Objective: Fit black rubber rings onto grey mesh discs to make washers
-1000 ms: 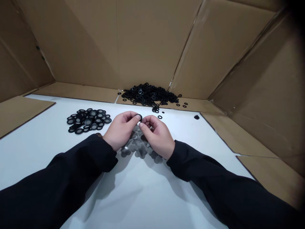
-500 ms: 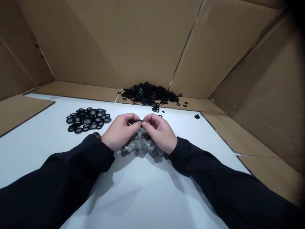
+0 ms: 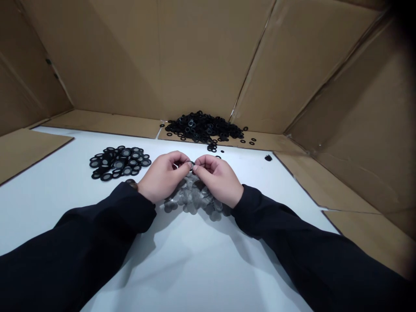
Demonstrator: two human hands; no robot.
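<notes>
Between the fingertips of both hands is a small black rubber ring, mostly covered by the fingers. My left hand pinches its left side with thumb and forefinger. On the other side my right hand pinches it the same way, the two thumbs nearly meeting. Beneath the hands lies a heap of thin grey mesh discs, partly hidden by them. Whether a disc sits inside the held ring cannot be made out. Left of my left hand, a pile of black rings with grey discs in them rests on the white table.
A big heap of loose black rings lies at the back against the cardboard wall. A few stray rings lie before it. One small dark piece sits at the right. Cardboard strips edge the white table.
My hands have drawn together around the ring, and the right thumb now presses near the left one. The ring has tilted and shows less. The piles stay as they were.
</notes>
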